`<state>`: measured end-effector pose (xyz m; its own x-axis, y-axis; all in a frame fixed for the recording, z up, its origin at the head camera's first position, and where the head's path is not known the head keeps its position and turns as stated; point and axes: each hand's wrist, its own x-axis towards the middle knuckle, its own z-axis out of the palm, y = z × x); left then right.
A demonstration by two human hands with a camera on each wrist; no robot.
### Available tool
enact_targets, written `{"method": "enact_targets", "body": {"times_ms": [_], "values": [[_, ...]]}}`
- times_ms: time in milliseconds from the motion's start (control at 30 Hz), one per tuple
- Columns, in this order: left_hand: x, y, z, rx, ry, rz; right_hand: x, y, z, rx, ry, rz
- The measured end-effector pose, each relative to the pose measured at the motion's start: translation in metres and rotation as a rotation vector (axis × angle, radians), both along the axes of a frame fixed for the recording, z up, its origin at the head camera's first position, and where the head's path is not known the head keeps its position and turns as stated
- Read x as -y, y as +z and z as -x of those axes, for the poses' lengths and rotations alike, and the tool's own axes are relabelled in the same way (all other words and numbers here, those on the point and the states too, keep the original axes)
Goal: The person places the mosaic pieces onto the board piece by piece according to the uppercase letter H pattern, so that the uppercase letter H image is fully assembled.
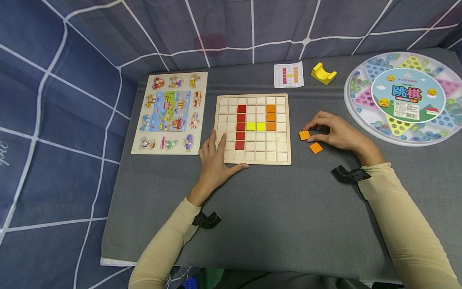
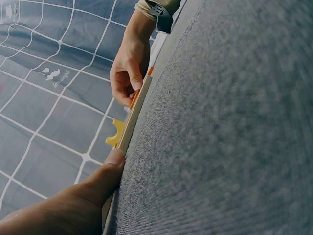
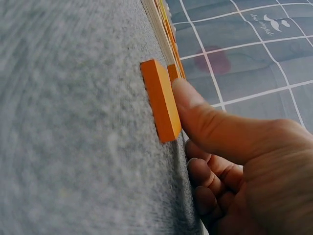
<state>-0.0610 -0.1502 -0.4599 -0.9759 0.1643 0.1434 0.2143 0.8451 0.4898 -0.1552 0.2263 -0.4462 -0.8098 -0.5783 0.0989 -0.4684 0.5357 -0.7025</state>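
Observation:
A wooden grid board [image 1: 260,155] lies on the table with a column of several red tiles [image 1: 240,126], two yellow tiles [image 1: 255,127] and three orange tiles [image 1: 270,117]. My left hand [image 1: 213,162] rests at its lower left corner, fingers extended over the left side and thumb [image 2: 115,159] along the near edge. To the right of the board, my right hand [image 1: 335,130] pinches an orange tile [image 1: 304,135] between thumb and fingers, low over the table. Another loose orange tile [image 1: 315,148] lies just nearer to me; the right wrist view shows this tile [image 3: 161,103] flat beside the thumb.
A card [image 1: 288,75] with a coloured tile pattern lies behind the board, next to a yellow curved block [image 1: 323,74]. On the left is a picture puzzle board [image 1: 142,136]. A round Chinese checkers set [image 1: 406,98] lies at the right. Grid-patterned cloth [image 1: 223,28] hangs behind.

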Motion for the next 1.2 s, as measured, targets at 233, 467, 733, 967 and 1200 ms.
{"method": "enact_targets", "body": {"times_ms": [233, 467, 733, 967, 1200], "values": [[0.000, 0.000, -0.001, 0.001, 0.000, -0.002, 0.001, -0.001, -0.001, -0.005, -0.017, -0.001], [0.000, 0.000, 0.000, 0.001, 0.003, 0.003, 0.002, 0.000, -0.002, -0.030, -0.016, 0.020], [0.000, 0.000, -0.001, 0.003, 0.006, 0.003, 0.013, 0.002, -0.001, -0.047, -0.035, 0.020], [0.000, 0.000, -0.001, 0.005, 0.004, 0.009, 0.029, 0.005, 0.003, -0.082, -0.005, 0.053], [0.000, 0.000, -0.001, 0.000, 0.002, 0.009, 0.050, 0.010, 0.006, -0.111, 0.052, 0.078]]}}
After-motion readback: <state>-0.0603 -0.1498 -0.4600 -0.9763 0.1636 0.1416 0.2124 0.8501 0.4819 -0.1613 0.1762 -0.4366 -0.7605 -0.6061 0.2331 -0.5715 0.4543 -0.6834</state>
